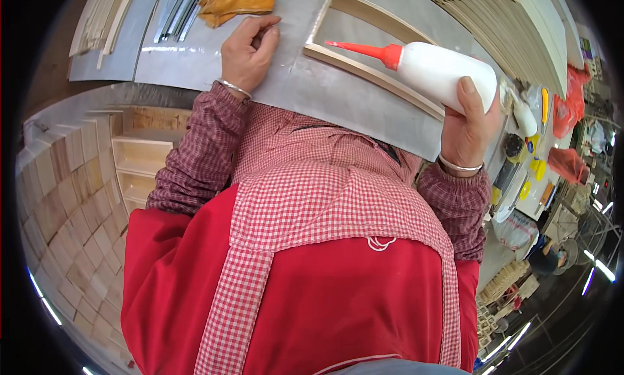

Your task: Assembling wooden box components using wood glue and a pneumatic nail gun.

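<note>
A white squeeze glue bottle with a long red nozzle lies tilted in my right hand. My thumb presses on its side near the base, and the other fingers are mostly hidden behind it. The nozzle points left, above the near left corner of a narrow rectangular wooden frame lying on the grey tabletop. My left hand rests on the table left of the frame. Its fingers are curled in, with nothing visible in them. Just beyond it is a crumpled orange-yellow cloth.
Thin wooden strips are stacked at the far right, with more strips at the far left. Dark metal strips lie beside the cloth. Another white bottle is on the right. Stacked wooden pieces stand at my left.
</note>
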Demonstrator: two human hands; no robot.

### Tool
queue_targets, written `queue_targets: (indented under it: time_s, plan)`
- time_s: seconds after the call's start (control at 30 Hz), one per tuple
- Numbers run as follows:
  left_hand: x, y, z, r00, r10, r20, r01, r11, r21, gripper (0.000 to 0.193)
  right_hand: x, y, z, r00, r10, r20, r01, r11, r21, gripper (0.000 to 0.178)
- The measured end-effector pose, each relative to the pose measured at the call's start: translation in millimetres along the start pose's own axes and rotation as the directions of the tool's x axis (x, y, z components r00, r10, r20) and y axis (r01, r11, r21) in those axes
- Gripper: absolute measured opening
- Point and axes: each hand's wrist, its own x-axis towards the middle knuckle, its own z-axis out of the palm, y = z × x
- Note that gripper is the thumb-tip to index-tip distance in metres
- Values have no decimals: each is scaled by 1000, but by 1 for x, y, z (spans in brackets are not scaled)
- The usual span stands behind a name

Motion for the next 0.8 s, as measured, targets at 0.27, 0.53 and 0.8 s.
queue_targets:
  time_s: [0.27, 0.53, 0.8]
  plan:
    - [3, -3, -2, 1000, 24, -10, -24, 1000, 11, 15, 3, 4, 14, 999, 26, 39, -24, 997, -70, 50]
    - [1, -3, -2, 1000, 28, 3, -28, 1000, 9, 16, -7, -1, -21, 1000, 17, -25, -20, 994, -106, 49]
    - [2, -3, -2, 999, 31, 30, -33, 999, 39, 17, -29, -13, -72, 986, 28, -163, -39, 997, -65, 45]
